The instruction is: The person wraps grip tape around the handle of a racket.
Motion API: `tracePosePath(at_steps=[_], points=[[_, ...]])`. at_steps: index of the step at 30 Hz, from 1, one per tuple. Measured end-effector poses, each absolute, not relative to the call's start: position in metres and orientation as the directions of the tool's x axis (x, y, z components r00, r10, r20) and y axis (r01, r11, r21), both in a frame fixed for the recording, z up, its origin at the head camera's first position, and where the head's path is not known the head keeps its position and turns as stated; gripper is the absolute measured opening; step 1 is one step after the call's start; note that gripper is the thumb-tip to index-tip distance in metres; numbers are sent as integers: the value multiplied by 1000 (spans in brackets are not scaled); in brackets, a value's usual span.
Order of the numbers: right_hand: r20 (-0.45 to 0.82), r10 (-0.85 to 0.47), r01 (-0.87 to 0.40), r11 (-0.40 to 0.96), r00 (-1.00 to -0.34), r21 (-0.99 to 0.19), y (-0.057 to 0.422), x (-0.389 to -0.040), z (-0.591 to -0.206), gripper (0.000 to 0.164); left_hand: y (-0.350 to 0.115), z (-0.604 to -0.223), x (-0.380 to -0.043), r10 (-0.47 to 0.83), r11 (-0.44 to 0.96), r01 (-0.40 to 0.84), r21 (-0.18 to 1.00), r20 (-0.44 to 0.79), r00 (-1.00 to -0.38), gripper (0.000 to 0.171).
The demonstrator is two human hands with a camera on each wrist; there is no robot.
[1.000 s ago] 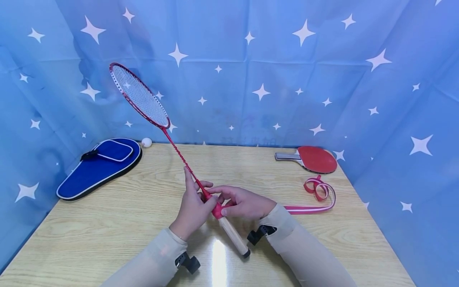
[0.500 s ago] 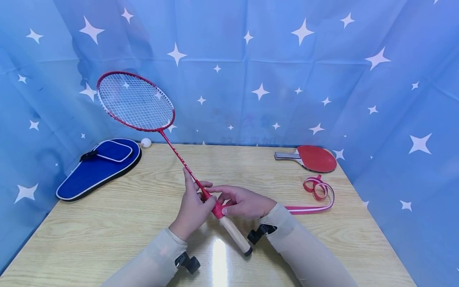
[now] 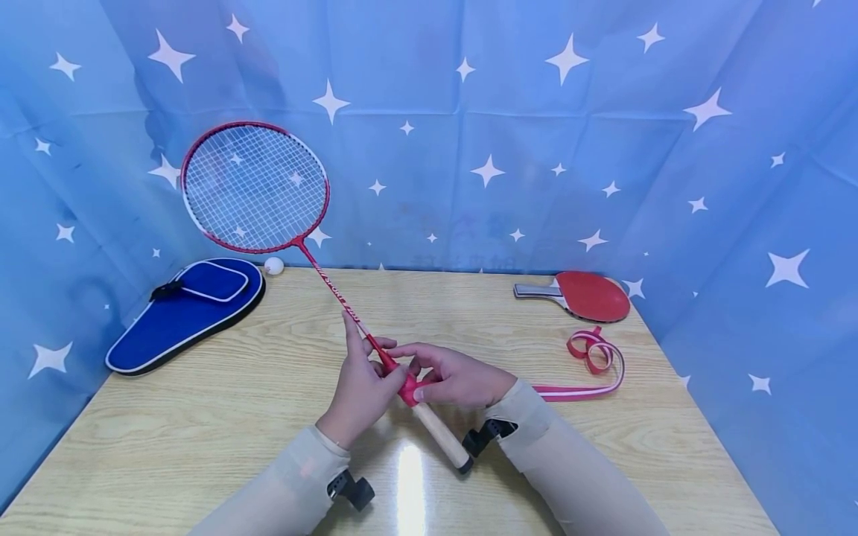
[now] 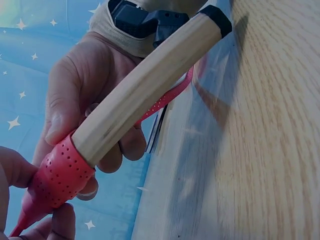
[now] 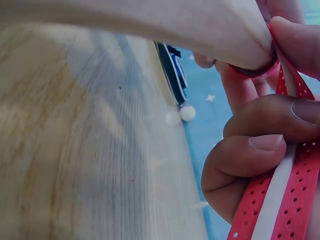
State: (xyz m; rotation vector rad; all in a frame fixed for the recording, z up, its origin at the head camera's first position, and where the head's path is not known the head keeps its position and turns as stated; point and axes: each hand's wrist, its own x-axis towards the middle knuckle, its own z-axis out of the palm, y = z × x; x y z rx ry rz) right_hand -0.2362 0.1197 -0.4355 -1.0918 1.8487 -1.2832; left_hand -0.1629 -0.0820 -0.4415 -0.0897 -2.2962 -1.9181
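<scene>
Racket [image 3: 331, 287] in grip of left hand [image 3: 360, 387], right hand [image 3: 462, 378] alongside with red tape [image 5: 280, 197] in grip

Likely a recording booth: blue star-print cloth [image 3: 429, 74] hangs behind and beside a wood-grain table [image 3: 201, 406]; room beyond hidden.

Red-white badminton racket [image 3: 327, 281]: tilted, head up-left | wooden handle [image 3: 442, 435]: mostly bare (black-capped) | perforated red overgrip [image 3: 578, 392]: round handle's top, tail curled on surface [image 3: 221, 424]
</scene>
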Motion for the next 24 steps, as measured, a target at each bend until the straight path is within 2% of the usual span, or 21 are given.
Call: tracePosePath(at_steps=[14,24], points=[[-73,-902,-209,176,-425,-962,121,-237,-435,74,-81,-442,-164,-32,150,117,982,123,-992,130],[-82,-870,-274,241,-487,-931,120,-236,-434,75,-81,-440,-163,-32,164,109,980,116,-993,131]])
